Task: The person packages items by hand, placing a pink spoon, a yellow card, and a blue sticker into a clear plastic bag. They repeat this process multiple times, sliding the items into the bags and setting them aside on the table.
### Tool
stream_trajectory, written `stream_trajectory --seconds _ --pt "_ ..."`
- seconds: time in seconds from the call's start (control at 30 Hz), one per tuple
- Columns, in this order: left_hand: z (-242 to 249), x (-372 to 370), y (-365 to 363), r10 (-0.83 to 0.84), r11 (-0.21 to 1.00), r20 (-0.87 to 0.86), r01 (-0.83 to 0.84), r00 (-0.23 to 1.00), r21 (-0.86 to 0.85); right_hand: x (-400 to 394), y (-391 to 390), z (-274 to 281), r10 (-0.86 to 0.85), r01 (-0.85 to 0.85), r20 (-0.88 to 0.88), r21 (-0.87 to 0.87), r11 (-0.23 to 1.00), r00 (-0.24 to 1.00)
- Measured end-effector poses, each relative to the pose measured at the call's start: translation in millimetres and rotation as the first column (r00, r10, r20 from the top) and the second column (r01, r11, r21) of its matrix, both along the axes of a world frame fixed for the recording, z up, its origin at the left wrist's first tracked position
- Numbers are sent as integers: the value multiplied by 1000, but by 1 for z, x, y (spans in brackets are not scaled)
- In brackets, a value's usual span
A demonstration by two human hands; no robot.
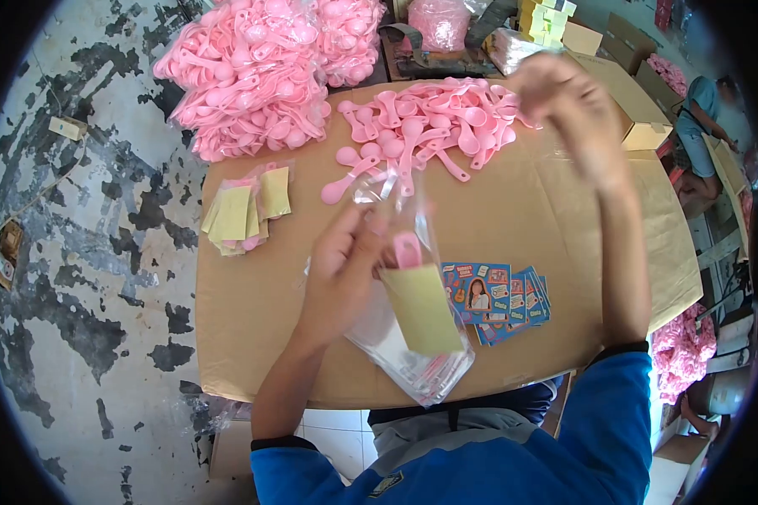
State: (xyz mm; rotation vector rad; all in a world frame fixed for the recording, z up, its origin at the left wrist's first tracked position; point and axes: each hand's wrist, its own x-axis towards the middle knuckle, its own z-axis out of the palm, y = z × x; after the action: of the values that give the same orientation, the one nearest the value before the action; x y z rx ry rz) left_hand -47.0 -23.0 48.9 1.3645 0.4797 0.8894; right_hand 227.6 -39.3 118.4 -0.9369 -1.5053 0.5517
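A clear plastic bag (429, 227) is held up by my left hand (349, 261), whose fingers are pinched on its edge. Inside the bag are a pink spoon (408, 251) and a yellowish card (424, 310). My right hand (568, 105) is raised at the right of the loose pink spoons (467, 118), blurred by motion, so its fingers cannot be read. Below my left hand lies a stack of flat clear bags (434, 376). Blue printed cards (497, 295) lie just right of the held bag.
Filled small bags (244, 210) lie at the table's left side. Large bags of pink spoons (253, 76) stand at the back left. An open cardboard box (636, 105) is at the back right. Another person (701, 126) sits at the far right.
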Motion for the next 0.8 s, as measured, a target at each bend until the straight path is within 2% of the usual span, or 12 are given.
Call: stream_trajectory --seconds 0.13,0.2,0.23,0.27,0.3,0.43,0.5,0.53,0.57,0.63,0.7,0.8 --pt "-2 2 17 135 987 71 -128 988 -97 131 -2 -16 205 -246 -216 -185 951 955" --pt "-3 0 22 146 985 102 -134 984 -112 198 6 -63 51 -128 -213 -369 921 976" --pt "-7 -2 25 148 984 119 -134 982 -119 237 11 -99 -172 310 432 -271 911 885" --pt "-9 -2 28 152 983 140 -136 978 -123 261 20 -129 -346 579 861 75 812 372" --pt "-8 -1 28 164 982 156 -145 974 -122 259 23 -144 -564 708 819 459 537 -103" --pt "-6 -1 23 155 983 156 -137 975 -119 159 34 -68 -774 777 470 251 578 424" --pt "-4 1 22 155 984 169 -137 973 -114 116 44 -63 -506 473 267 183 862 820" --pt "-5 4 19 169 981 185 -148 968 -124 68 30 -48 -356 370 326 21 929 876" --pt "-5 5 17 181 979 199 -156 963 -135 31 21 -44 -52 98 336 -122 988 940" --pt "-12 3 18 181 984 157 -177 971 -35 -39 -2 -45 201 -116 317 -268 956 927" --pt "-11 0 17 151 988 141 -152 978 -4 -77 -15 -41 313 -162 351 -399 902 882" --pt "-2 -3 13 77 996 145 -69 987 -58 -89 -9 -60 190 -131 174 -302 944 966"
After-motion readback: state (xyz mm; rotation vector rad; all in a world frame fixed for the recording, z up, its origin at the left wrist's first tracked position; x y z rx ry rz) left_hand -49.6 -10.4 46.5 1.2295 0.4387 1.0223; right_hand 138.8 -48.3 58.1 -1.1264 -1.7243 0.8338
